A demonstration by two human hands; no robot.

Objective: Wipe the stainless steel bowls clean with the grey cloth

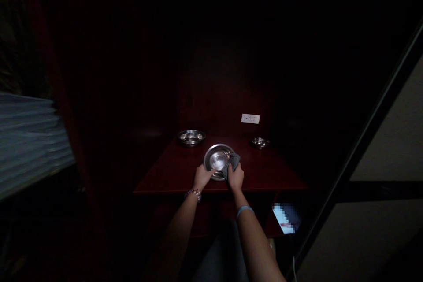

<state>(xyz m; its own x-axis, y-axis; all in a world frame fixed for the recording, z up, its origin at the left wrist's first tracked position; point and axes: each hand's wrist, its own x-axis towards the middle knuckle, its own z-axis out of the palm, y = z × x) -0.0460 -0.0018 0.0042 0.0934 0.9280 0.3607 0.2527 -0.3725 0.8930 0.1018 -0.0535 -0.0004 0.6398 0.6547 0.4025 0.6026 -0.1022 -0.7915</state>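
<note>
A shiny metal bowl [217,159] is tilted toward me above the front part of a dark red table [261,172]. My left hand [202,177] grips its lower left rim, with the thumb over the inside edge. On the bowl's right side, my right hand [235,177] is closed on a grey cloth [233,161], which lies against the rim and inner wall. The fingers behind the bowl and cloth are hidden.
Another metal bowl [191,137] sits at the table's back left, and a smaller one [260,142] at the back right. A white socket panel [250,118] is on the wall. A lit, pixelated screen [283,219] shows below the table's right side.
</note>
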